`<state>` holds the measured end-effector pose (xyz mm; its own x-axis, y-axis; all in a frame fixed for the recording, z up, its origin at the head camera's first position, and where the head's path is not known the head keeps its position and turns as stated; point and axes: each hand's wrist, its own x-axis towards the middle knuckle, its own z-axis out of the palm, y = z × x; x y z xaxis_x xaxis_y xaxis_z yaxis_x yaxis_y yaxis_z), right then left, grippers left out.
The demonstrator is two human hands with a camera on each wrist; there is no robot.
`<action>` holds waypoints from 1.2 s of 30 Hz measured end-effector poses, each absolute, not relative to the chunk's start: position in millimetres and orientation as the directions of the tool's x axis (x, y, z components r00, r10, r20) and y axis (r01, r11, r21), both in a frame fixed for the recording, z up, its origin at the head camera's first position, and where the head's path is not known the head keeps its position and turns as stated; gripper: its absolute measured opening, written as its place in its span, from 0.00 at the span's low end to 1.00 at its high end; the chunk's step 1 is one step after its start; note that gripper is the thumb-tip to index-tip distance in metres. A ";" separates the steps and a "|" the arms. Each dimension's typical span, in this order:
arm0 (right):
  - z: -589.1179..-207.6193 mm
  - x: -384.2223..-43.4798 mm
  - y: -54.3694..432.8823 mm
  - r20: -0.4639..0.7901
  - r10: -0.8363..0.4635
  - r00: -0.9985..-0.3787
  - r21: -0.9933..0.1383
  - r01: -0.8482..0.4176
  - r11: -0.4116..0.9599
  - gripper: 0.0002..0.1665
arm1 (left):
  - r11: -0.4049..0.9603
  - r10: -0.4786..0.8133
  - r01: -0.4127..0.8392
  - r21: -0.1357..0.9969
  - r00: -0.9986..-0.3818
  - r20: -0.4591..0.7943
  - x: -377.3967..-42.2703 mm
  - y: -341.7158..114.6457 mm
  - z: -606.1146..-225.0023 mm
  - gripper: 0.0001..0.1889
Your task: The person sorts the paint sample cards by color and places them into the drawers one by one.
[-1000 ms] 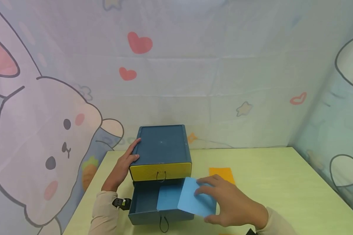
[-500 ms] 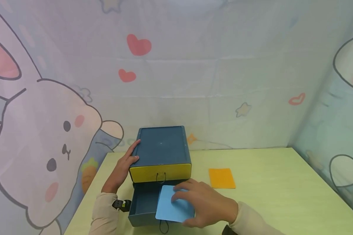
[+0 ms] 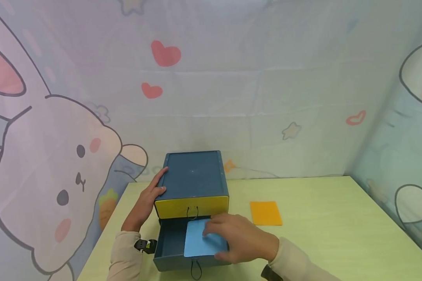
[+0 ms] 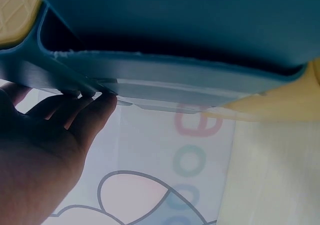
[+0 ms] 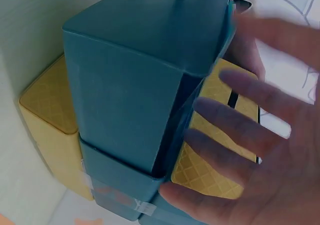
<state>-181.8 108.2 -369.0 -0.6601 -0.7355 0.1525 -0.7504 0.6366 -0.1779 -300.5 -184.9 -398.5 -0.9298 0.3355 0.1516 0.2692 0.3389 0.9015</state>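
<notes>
My left hand [image 3: 145,199] rests along the left side of a small dark blue drawer box [image 3: 193,171], fingers extended and fingertips at its top edge. In the left wrist view its fingers touch the box's side wall. The lower blue drawer [image 3: 172,238] is pulled out; the upper yellow drawer [image 3: 193,207] is closed. Over the right part of the open drawer, my right hand [image 3: 242,236] holds a light blue square card [image 3: 197,240] between thumb and fingers. The card's near edge overlaps the drawer front. In the right wrist view the card is nearly edge-on beside the fingers.
An orange square card [image 3: 266,213] lies on the pale green table [image 3: 320,226] to the right of the box. A black cord loop [image 3: 196,270] hangs from the lower drawer's front. Behind stands a cartoon-printed cloth backdrop [image 3: 249,97].
My right hand has carried the blue card leftward from beside the drawer and lowered it over the drawer's right part, above another blue card seen there earlier. My left hand stays put.
</notes>
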 end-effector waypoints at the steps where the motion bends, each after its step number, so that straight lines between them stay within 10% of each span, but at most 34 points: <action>1: -369.1 -182.2 107.7 0.165 -0.735 -0.658 -0.179 -0.753 0.634 0.24 | 0.339 0.336 0.269 0.902 -0.930 0.151 -300.4 -184.8 -398.9 0.30; 23: -366.1 -177.0 109.9 0.131 -0.685 -0.717 -0.291 -0.688 0.665 0.24 | 0.337 0.340 0.265 0.903 -0.929 0.146 -299.6 -184.4 -399.2 0.30; 36: -370.9 -148.0 97.7 0.107 -0.772 -0.626 -0.370 -0.746 0.554 0.24 | 0.345 0.338 0.268 0.900 -0.930 0.147 -298.1 -184.5 -395.8 0.29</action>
